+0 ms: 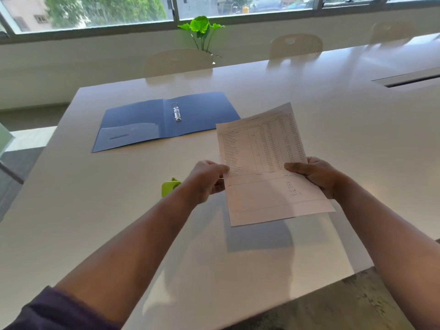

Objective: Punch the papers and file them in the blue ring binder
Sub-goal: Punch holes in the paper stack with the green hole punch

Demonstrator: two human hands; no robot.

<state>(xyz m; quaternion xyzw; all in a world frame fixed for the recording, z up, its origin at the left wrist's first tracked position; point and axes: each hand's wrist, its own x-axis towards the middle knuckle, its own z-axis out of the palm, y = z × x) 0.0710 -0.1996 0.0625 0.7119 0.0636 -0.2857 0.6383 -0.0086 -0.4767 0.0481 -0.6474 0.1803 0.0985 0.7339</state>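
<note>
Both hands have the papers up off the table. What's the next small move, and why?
Probably lower the papers toward the green punch beside the left hand. No punched holes are visible, and the binder already lies open, its rings waiting.

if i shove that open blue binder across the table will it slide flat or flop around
The blue binder lies fully open and flat on the glossy white table, so it would probably slide easily. Its covers look thin, so lifted by one edge it would likely flex. The metal ring near the spine probably adds little weight.

No legible text on paper (264,163)
</note>
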